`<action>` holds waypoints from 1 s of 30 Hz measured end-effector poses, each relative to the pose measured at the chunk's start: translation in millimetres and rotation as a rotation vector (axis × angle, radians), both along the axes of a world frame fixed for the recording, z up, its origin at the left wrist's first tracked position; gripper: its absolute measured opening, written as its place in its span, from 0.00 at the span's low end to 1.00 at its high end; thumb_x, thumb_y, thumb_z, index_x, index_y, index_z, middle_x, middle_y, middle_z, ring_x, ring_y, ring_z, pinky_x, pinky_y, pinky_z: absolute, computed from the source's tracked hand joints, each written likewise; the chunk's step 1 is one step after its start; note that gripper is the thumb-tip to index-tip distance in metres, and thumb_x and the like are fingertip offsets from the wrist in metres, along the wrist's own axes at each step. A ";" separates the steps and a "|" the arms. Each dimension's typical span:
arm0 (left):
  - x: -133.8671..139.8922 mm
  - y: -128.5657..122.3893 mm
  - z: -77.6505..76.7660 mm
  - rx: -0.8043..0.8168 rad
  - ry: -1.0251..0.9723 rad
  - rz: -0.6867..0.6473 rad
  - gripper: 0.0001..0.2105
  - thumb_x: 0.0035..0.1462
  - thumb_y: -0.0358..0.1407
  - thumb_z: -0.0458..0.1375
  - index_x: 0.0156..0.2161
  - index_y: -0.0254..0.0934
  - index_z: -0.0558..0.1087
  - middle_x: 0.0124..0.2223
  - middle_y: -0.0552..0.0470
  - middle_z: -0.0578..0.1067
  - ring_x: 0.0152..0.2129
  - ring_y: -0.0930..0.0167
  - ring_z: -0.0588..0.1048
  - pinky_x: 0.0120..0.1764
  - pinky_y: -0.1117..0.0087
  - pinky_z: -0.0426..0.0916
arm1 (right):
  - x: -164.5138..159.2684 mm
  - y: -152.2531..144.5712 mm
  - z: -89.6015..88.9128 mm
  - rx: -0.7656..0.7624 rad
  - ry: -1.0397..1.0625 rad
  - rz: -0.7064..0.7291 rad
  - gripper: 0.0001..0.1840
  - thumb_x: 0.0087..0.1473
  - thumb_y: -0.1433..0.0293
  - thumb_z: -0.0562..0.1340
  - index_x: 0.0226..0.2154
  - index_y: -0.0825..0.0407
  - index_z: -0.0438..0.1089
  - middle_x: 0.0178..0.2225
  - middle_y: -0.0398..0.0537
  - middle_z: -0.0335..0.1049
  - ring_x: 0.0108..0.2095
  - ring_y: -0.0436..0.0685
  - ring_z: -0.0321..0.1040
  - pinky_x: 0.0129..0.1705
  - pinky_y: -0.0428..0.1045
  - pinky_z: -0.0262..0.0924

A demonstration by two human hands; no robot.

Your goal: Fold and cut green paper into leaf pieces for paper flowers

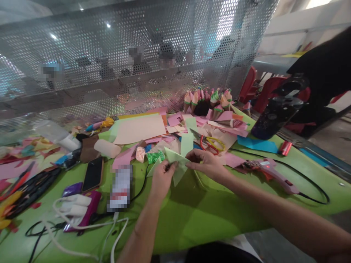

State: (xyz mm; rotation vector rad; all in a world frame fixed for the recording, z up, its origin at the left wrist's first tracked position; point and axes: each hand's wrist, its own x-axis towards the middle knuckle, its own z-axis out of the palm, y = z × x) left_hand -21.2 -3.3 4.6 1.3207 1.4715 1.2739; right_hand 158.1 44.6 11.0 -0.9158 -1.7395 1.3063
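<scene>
Over the green table, a folded piece of pale green paper (178,166) is held up between both hands. My left hand (162,175) pinches its left side between thumb and fingers. At the opposite side, my right hand (207,162) has its fingers closed on the paper's edge. Behind the hands lie pale green paper strips (187,143). Scissors with red and yellow handles (212,144) rest just beyond my right hand. A crumpled green wrapper (155,156) is near my left hand.
A pink glue gun (276,175) with a black cable lies right. Paper ice-cream cones (215,96) stand at the back by a perforated metal screen (109,54). A dark bottle (275,113) stands back right. Phone (93,174), power strip (85,212) and white cables occupy the left.
</scene>
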 end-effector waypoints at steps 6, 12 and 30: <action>5.1 -0.2 -2.1 0.011 -0.023 -0.061 0.13 0.52 0.45 0.62 0.29 0.35 0.76 0.27 0.53 0.74 0.25 0.71 0.69 0.32 0.72 0.65 | -0.7 0.4 -4.8 0.027 -0.037 -0.061 0.15 0.48 0.58 0.66 0.25 0.52 0.69 0.23 0.41 0.69 0.26 0.51 0.63 0.28 0.46 0.58; 8.6 -1.7 -1.6 -0.047 -0.007 -0.103 0.13 0.51 0.45 0.62 0.28 0.35 0.75 0.24 0.53 0.73 0.24 0.70 0.69 0.30 0.70 0.63 | -2.8 -0.3 -7.2 -0.019 0.002 -0.035 0.14 0.48 0.58 0.66 0.26 0.52 0.71 0.24 0.42 0.69 0.26 0.51 0.62 0.29 0.47 0.57; 9.9 -5.0 -2.2 -0.139 0.183 -0.321 0.12 0.54 0.42 0.56 0.31 0.34 0.74 0.26 0.54 0.72 0.25 0.71 0.67 0.29 0.72 0.60 | -5.7 -4.6 -5.7 -0.108 0.133 -0.105 0.14 0.45 0.59 0.68 0.25 0.52 0.71 0.23 0.40 0.66 0.26 0.50 0.60 0.30 0.47 0.54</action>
